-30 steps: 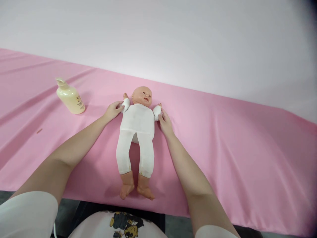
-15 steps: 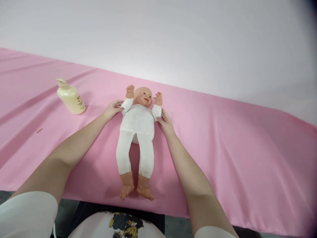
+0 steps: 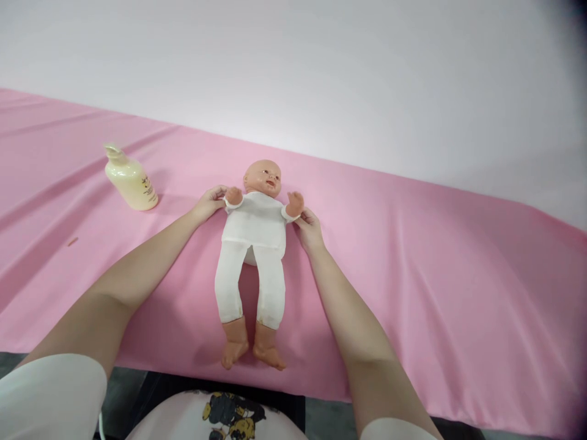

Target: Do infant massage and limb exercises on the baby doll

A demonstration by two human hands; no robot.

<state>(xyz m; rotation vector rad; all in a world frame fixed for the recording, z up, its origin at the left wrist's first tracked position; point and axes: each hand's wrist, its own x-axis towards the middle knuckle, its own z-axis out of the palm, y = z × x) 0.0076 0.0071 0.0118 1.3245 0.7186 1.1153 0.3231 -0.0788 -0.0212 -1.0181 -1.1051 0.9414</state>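
Note:
A baby doll (image 3: 254,226) in a white top and white trousers lies on its back, its head toward the wall and its bare feet toward me. My left hand (image 3: 213,200) grips the doll's arm on the left side of the picture, with the fingertips partly hidden behind the sleeve. On the other side, my right hand (image 3: 309,227) has its fingers closed on the doll's other arm near the elbow. Both doll forearms point up toward me, so the doll's hands look foreshortened.
Pink cloth (image 3: 413,293) with soft folds covers the table. A cream pump bottle (image 3: 132,183) stands to the left of the doll. A small brownish strip (image 3: 72,242) lies on the cloth at the left. Behind the table rises a white wall (image 3: 293,73).
Both doll forearms have come down from beside the head, and the doll's hands now sit lower, near its shoulders. My hands have barely shifted; the bottle stays put.

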